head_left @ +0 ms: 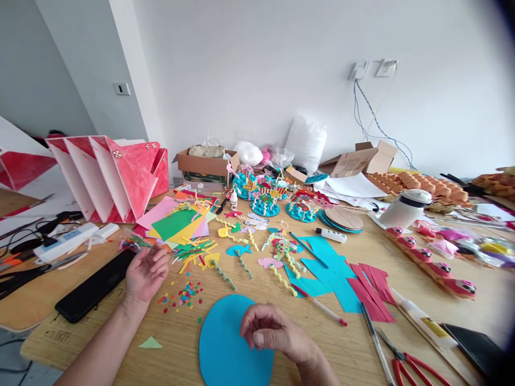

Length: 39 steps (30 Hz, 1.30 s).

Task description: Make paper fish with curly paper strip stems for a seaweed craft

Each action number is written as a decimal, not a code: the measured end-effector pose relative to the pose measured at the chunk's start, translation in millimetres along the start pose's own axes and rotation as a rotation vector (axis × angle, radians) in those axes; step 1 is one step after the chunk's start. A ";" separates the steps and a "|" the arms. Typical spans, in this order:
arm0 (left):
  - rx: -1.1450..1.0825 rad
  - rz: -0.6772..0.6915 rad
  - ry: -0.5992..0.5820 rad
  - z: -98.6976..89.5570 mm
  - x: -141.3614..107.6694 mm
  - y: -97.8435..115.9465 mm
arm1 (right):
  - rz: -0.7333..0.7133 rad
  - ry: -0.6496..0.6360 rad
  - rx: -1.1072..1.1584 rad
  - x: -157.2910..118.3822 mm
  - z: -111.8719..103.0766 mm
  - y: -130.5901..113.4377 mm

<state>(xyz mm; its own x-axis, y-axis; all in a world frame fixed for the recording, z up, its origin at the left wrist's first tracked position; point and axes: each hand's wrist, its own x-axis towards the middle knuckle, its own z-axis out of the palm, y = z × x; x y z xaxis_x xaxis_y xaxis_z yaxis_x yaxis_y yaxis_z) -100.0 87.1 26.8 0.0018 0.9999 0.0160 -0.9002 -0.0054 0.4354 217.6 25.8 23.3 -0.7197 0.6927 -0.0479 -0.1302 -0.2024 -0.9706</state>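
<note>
A blue oval disc (225,343) lies flat at the table's near edge. Over its right part is my right hand (269,329), its fingers curled loosely with nothing visible in them. My left hand (148,271) is raised, palm up and fingers loosely bent, beside a black case (96,284), and it holds nothing. Small coloured dots (187,296) are scattered between the left hand and the disc. Beyond them lie paper fish, among them a blue fish (238,250), with twisted paper strips (223,274) hanging from several of them.
Blue paper scraps (336,276) and red scraps (372,289) lie to the right, near red-handled pliers (406,362) and a pen (322,311). Coloured sheets (175,222) and finished blue-based crafts (265,206) stand farther back. A glue bottle (331,235) lies beside stacked discs (341,220).
</note>
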 end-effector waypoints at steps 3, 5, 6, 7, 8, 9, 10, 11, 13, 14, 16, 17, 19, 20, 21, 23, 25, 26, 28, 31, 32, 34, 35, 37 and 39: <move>0.001 0.003 -0.013 -2.1 0.6 0.2 | -0.001 -0.006 0.007 0.9 -0.8 2.3; 0.003 0.002 -0.022 -3.6 1.0 0.4 | 0.007 -0.007 0.014 1.1 -1.3 3.6; 0.002 0.001 -0.026 -4.3 1.1 0.4 | 0.013 -0.006 0.017 1.2 -1.4 4.0; 0.001 0.000 -0.028 -5.0 1.2 0.4 | 0.018 -0.005 0.018 1.2 -1.4 4.2; 0.000 -0.001 -0.031 -5.5 1.2 0.4 | 0.023 -0.003 0.018 1.2 -1.4 4.1; 0.000 -0.003 -0.033 -5.8 1.1 0.4 | 0.027 0.001 0.020 1.3 -1.3 3.9; -0.001 -0.005 -0.032 -5.8 0.9 0.4 | 0.028 0.005 0.021 1.3 -1.1 3.4; -0.003 -0.006 -0.029 -5.5 0.7 0.3 | 0.028 0.007 0.023 1.4 -1.0 2.9; -0.008 -0.008 -0.010 -4.4 0.4 0.0 | 0.026 0.006 0.028 1.4 -0.7 2.0; -0.012 -0.009 0.003 -3.7 0.3 -0.1 | 0.023 0.003 0.031 1.3 -0.6 1.7; -0.020 -0.008 0.031 -2.4 0.3 -0.5 | 0.016 -0.003 0.032 0.8 -0.4 1.7; -0.023 -0.007 0.041 -1.9 0.4 -0.6 | 0.013 -0.006 0.032 0.6 -0.3 1.9; -0.020 -0.002 0.044 -0.7 0.5 -0.4 | 0.011 -0.009 0.028 0.2 -0.2 2.6; -0.012 0.000 0.037 0.4 0.2 0.0 | 0.011 -0.007 0.027 0.1 -0.3 3.0; -0.002 0.003 0.026 2.2 -0.5 0.6 | 0.010 -0.003 0.026 0.0 -0.5 3.3; 0.018 0.002 -0.007 9.0 -4.4 2.2 | 0.005 0.007 0.025 0.1 -1.4 3.5; 0.067 -0.021 -0.074 20.8 -12.7 3.7 | -0.006 0.023 0.023 0.2 -2.4 3.1; 0.115 -0.048 -0.129 28.4 -18.6 3.9 | -0.012 0.032 0.020 0.3 -2.8 2.6; 0.269 -0.134 -0.296 46.0 -33.3 2.1 | -0.021 0.049 0.020 0.4 -2.9 1.1; 0.624 -0.318 -0.506 71.3 -57.1 -10.0 | -0.022 0.064 0.023 0.1 -2.2 -1.0; 0.791 -0.356 -0.550 77.5 -64.0 -16.7 | -0.023 0.067 0.022 -0.2 -2.1 -1.5; 1.166 -0.358 -0.669 84.5 -74.7 -32.8 | -0.026 0.072 0.016 -0.8 -2.9 -1.5; 1.344 -0.303 -0.733 85.1 -78.5 -41.4 | -0.033 0.078 0.018 -1.3 -3.7 -1.2; 1.613 -0.147 -0.843 81.1 -83.3 -57.5 | -0.065 0.097 0.033 -2.4 -6.1 -0.4; 1.757 0.037 -0.914 72.6 -86.1 -70.0 | -0.112 0.129 0.055 -4.3 -8.1 -1.2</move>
<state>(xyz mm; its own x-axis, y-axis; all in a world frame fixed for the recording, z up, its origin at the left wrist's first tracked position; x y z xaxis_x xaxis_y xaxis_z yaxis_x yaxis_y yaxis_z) -5.6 0.3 60.3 0.6958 0.6976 0.1708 0.4389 -0.6012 0.6678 226.4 28.6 22.7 -0.6053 0.7956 0.0266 -0.2441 -0.1537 -0.9575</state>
